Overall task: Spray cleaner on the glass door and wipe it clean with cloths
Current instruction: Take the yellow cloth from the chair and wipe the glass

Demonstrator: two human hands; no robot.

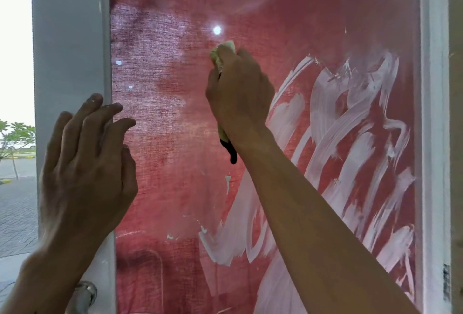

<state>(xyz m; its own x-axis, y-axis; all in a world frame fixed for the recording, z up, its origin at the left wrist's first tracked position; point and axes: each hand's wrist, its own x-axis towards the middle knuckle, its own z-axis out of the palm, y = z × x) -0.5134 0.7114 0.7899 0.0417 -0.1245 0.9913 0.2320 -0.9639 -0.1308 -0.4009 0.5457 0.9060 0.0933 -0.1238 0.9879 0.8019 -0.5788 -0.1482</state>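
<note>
The glass door (155,138) fills my view, white cleaner streaks (350,150) thick on its right. They may dry before I reach them. My right hand (238,93) clenches the cloth (220,60); my left hand (85,153) rests relaxed, fingertips on the frame (70,37).

A red woven curtain (250,12) fills the middle of the frame. A small bright light reflection (217,29) sits in the upper centre. In the left edge, a bright overcast sky (15,50) occupies the upper part; below it stands a leafy tree (17,133) with a pale parked car (15,144) near it, and grey brick paving (17,213) runs along the lower left.
</note>
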